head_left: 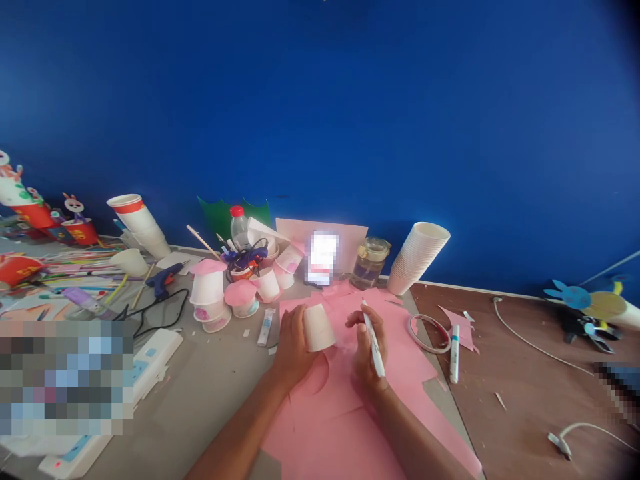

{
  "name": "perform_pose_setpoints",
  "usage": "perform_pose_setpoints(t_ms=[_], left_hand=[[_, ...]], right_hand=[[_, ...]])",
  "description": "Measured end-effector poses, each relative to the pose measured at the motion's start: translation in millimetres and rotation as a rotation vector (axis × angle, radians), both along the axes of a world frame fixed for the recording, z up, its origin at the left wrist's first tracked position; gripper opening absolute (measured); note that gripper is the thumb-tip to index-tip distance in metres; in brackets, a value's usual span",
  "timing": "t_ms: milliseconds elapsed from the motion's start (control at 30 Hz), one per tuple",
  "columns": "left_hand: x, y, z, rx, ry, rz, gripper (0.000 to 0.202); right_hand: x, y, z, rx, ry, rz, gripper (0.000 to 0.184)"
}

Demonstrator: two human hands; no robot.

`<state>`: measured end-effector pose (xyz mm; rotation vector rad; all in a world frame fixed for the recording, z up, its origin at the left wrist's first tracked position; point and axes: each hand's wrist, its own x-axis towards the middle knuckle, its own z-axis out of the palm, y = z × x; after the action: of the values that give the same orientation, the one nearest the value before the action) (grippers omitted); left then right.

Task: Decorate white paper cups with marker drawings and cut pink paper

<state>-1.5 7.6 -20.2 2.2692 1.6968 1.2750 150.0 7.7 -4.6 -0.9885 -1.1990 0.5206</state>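
My left hand (294, 343) is closed around the side of a white paper cup (319, 328), which is tilted bottom end toward me above a sheet of pink paper (333, 433). A curved outline shows on the paper just below the cup. My right hand (369, 343) grips a white marker pen (375, 343) over the same paper, its upper end pointing away from me. The cup and the pen are apart. A second marker (455, 353) lies to the right of the paper, near a roll of tape (429, 333).
A tall stack of paper cups (419, 257), a glass jar (371, 261) and a lit phone (321, 257) stand at the back. Pink-topped cups (209, 287), a blue glue gun (163, 280) and a white power strip (145, 367) are on the left. A white cable (530, 337) runs right.
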Motion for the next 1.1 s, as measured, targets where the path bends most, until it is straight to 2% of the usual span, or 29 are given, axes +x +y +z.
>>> perform_pose_setpoints(t_ms=[167, 300, 600, 1100], left_hand=[[0, 0, 2.3, 0.01, 0.016, 0.043, 0.06], [0, 0, 2.8, 0.02, 0.028, 0.058, 0.061], [-1, 1, -0.2, 0.063, 0.07, 0.07, 0.06], [-1, 2, 2.7, 0.089, 0.064, 0.085, 0.063]], right_hand=[[-6, -13, 5.4, 0.049, 0.044, 0.267, 0.032], [-9, -17, 1.4, 0.047, 0.117, 0.366, 0.033], [-9, -21, -3.7, -0.078, 0.047, 0.309, 0.038], [-13, -23, -4.0, -0.11, 0.069, 0.282, 0.034]])
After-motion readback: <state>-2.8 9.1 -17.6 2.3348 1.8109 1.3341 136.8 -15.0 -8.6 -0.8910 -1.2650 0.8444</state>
